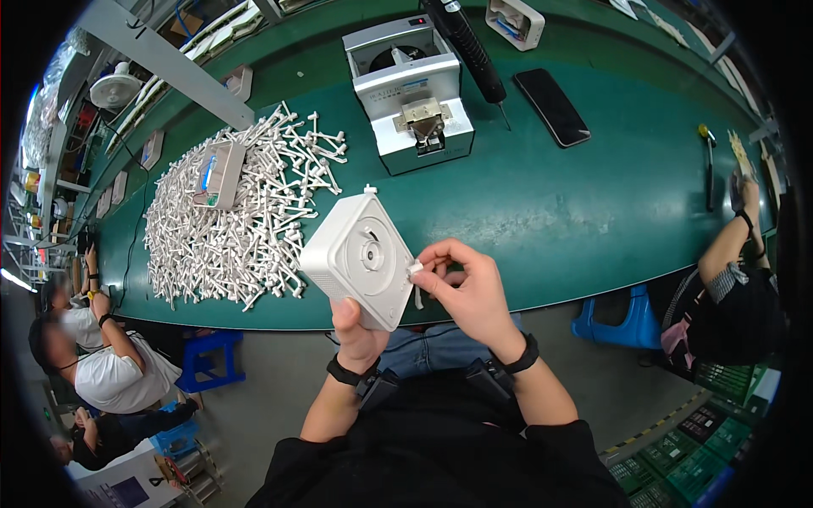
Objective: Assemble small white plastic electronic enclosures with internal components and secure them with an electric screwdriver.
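Tilted up in front of me is a white square plastic housing with a round recess in its face. My left hand grips it by the lower edge, thumb showing on the near side. Between the thumb and forefinger of my right hand, a small white plastic part is pinched against the housing's right side. Another white piece sticks out at the far corner. Below the pinching fingers a thin white stem hangs beside the housing. A large pile of white plastic stems lies to the left.
A small box sits on the pile. Beyond the housing stands a silver screw feeder, with a black electric screwdriver hanging beside it. A phone lies to its right. Co-workers sit at both ends of the green table.
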